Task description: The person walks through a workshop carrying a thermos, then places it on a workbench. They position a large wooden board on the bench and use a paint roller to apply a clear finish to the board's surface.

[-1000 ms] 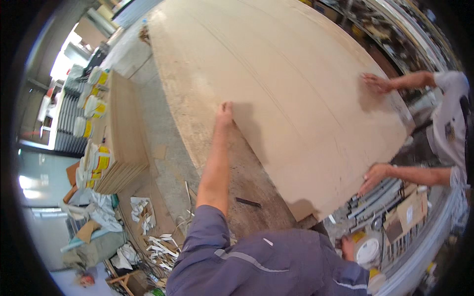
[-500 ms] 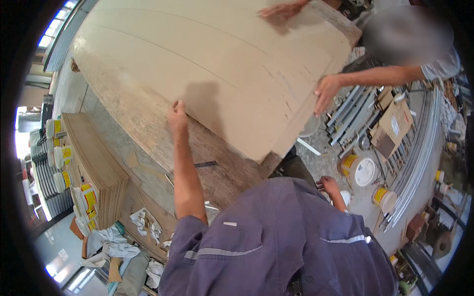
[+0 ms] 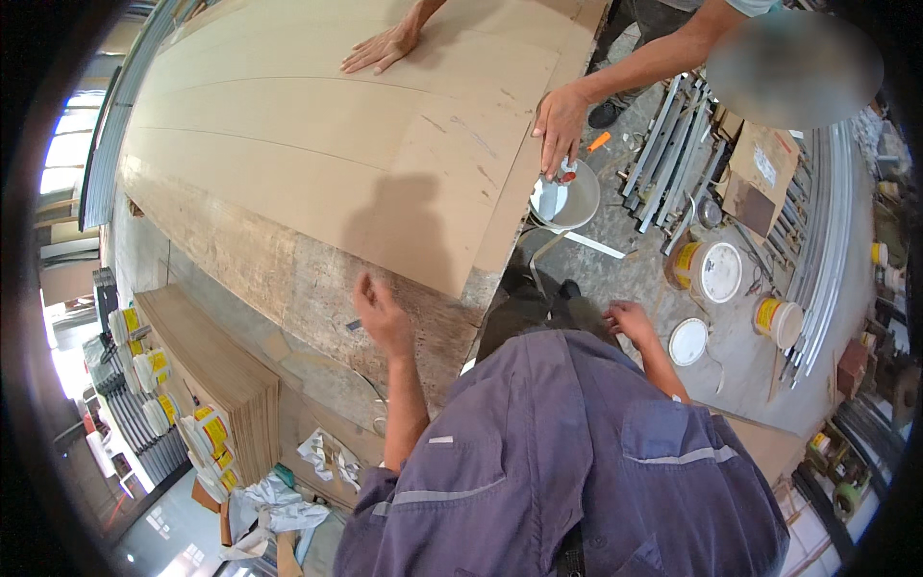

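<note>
A large tan sheet of board (image 3: 317, 168) lies on a worn wooden worktable (image 3: 260, 245). My left hand (image 3: 383, 313) hovers over the table's bare strip, just off the sheet's near edge. Its fingers are loosely bent and it seems to hold nothing. A short dark strip (image 3: 354, 325) shows beside its fingers. Low at my right side hangs my right hand (image 3: 630, 322), fingers loosely apart and nothing in them. Across the sheet, a co-worker's hand (image 3: 385, 48) rests flat on it. That person's other hand (image 3: 561, 125) is at the sheet's right edge, above an open bucket (image 3: 577, 197).
Metal profiles (image 3: 663, 154) and a cardboard piece (image 3: 760, 178) lie on the floor at right, near lidded tubs (image 3: 716, 269). A loose white lid (image 3: 687, 341) is by my right hand. Stacked brown boards (image 3: 207, 365) and more tubs (image 3: 207, 438) stand at left.
My left hand has let go of the sheet's near edge and drawn back from it. One co-worker's hand has come down flat on the sheet. My view has turned somewhat.
</note>
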Motion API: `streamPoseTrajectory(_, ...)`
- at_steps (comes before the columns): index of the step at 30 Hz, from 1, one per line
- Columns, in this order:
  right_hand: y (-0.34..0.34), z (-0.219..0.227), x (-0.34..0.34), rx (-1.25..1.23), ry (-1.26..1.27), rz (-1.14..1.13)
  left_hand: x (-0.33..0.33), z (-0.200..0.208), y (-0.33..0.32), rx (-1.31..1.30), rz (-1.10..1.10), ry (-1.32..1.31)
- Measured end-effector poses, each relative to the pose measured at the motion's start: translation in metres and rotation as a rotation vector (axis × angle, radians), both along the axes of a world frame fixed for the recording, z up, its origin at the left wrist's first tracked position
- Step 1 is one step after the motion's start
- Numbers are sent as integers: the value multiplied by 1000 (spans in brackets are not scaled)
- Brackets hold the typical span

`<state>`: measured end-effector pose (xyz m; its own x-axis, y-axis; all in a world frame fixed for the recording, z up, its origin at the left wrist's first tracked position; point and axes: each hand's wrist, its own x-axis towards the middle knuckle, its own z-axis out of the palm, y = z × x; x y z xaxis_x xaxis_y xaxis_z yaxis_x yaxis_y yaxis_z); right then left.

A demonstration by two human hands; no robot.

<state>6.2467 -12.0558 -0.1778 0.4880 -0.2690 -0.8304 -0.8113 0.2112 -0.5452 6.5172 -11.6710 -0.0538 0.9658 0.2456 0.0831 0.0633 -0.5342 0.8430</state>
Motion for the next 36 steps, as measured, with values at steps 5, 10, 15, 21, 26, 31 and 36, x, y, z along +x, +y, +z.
streamPoseTrajectory(5, -16, -32, -66, 68, 105, -12, -91, -6, -20, 115, -89, 167)
streamPoseTrajectory(10, -51, -36, -95, 54, 156, 11, -121, -5, -23, 401, -264, -5)
streamPoseTrajectory(15, -84, -38, -92, 40, 64, 32, -134, -25, -34, 480, -240, -65)
streamPoseTrajectory(21, -95, -21, -83, 8, -2, 54, -135, -39, -40, 525, -195, -103)
streamPoseTrajectory(26, -95, -23, -84, 21, 2, 131, -140, -43, -31, 530, -175, -126)
streamPoseTrajectory(31, -95, -27, -98, 4, 0, 99, -137, -39, -41, 577, -154, -163)
streamPoseTrajectory(36, -68, -21, -106, 18, 47, -35, -139, -43, -38, 577, -150, -124)
